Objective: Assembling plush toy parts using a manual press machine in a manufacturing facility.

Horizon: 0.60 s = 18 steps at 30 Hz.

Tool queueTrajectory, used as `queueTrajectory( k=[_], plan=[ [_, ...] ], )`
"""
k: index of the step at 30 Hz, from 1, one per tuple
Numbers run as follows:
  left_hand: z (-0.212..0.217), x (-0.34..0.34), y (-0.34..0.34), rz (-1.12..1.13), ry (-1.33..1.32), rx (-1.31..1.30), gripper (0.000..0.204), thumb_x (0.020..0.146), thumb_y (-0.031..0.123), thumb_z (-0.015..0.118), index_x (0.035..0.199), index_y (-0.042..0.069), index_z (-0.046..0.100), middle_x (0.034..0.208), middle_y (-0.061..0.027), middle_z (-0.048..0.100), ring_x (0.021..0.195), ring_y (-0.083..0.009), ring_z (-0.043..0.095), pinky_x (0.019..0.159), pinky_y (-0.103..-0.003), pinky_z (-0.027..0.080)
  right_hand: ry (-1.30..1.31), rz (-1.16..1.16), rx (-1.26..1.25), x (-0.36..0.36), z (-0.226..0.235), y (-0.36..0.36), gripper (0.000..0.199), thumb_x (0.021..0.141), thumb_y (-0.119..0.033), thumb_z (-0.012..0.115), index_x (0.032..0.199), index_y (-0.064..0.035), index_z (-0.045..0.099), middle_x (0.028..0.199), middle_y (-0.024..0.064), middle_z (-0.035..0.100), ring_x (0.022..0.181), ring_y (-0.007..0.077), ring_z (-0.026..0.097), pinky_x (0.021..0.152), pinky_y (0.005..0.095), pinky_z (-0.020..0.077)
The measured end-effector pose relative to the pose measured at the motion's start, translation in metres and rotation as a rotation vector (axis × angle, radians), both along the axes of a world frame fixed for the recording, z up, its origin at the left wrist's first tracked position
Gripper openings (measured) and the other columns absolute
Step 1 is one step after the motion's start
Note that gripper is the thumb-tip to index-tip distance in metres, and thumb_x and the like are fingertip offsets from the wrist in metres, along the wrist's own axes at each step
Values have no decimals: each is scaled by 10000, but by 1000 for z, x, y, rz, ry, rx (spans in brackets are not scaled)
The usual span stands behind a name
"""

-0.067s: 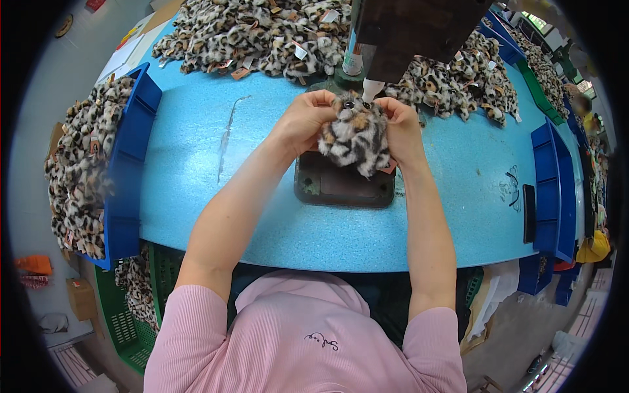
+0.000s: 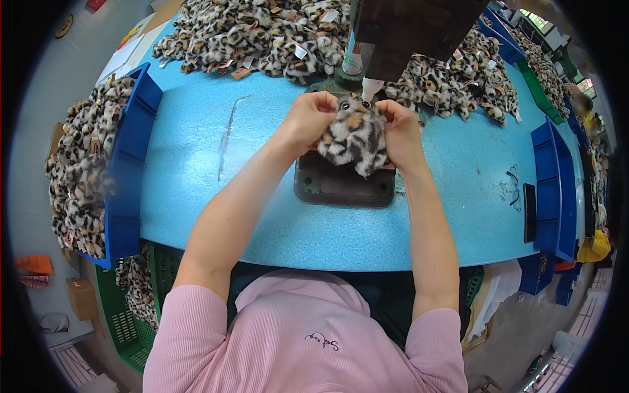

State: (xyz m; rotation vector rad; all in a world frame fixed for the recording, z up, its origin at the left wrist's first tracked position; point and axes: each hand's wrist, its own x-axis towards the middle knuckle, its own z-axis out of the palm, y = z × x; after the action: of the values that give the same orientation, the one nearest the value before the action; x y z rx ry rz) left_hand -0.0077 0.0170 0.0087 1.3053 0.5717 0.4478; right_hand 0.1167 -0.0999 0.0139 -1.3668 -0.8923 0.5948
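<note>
Between my hands is a spotted plush toy skin [image 2: 354, 139], furry in white, black and tan, with two dark shiny eyes at its upper edge. My left hand [image 2: 310, 119] pinches its left side, and my right hand [image 2: 401, 131] grips its right side. The toy's upper edge is right under the pale tip [image 2: 371, 88] of a dark press machine [image 2: 413, 39]; whether they touch cannot be made out. Below the toy lies the machine's dark base [image 2: 344, 185]. The fur hides some of my fingertips.
Heaps of similar spotted plush pieces [image 2: 262, 39] lie along the table's far side. A blue bin [image 2: 134, 157] full of them stands at left. At right are eyeglasses [image 2: 513, 187], a black phone [image 2: 529, 213] and another blue bin [image 2: 553, 190]. Green crates [image 2: 124, 327] sit below left.
The plush piece has tilted slightly in my hands, and the pink tag at its lower right is now mostly covered. Both hands stay close to the same spot.
</note>
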Motion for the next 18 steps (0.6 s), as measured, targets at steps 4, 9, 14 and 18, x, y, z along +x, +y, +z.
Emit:
queueTrajectory(
  k=[4,9,14,18],
  plan=[
    [22,4,-14,-39,262,365,66,754,24,585,810,-10,590,594,8,548,474,-43,473,366,-215,362,-257,-20,-70,5,-2,-8,123,719,73,537,812,-5,558,678,10,575,614,43,490,550,186,394],
    [21,2,-13,4,311,548,105,683,33,585,747,-44,614,638,-115,606,588,-173,592,531,-305,454,149,108,0,-7,33,-20,141,760,9,536,896,-23,546,715,-13,554,628,38,481,554,180,385],
    [15,2,-11,43,203,607,109,651,17,584,738,-45,608,644,-170,598,607,-201,593,573,-316,447,-181,-156,120,-26,13,-18,71,721,-42,581,740,-30,513,732,-70,473,593,14,373,539,162,316],
    [8,3,-9,53,239,753,108,682,34,631,767,-28,605,642,-45,597,614,-66,508,546,-244,434,22,-3,85,-14,15,-21,60,752,-37,586,802,-31,554,734,-59,503,622,5,416,549,152,344]
  ],
)
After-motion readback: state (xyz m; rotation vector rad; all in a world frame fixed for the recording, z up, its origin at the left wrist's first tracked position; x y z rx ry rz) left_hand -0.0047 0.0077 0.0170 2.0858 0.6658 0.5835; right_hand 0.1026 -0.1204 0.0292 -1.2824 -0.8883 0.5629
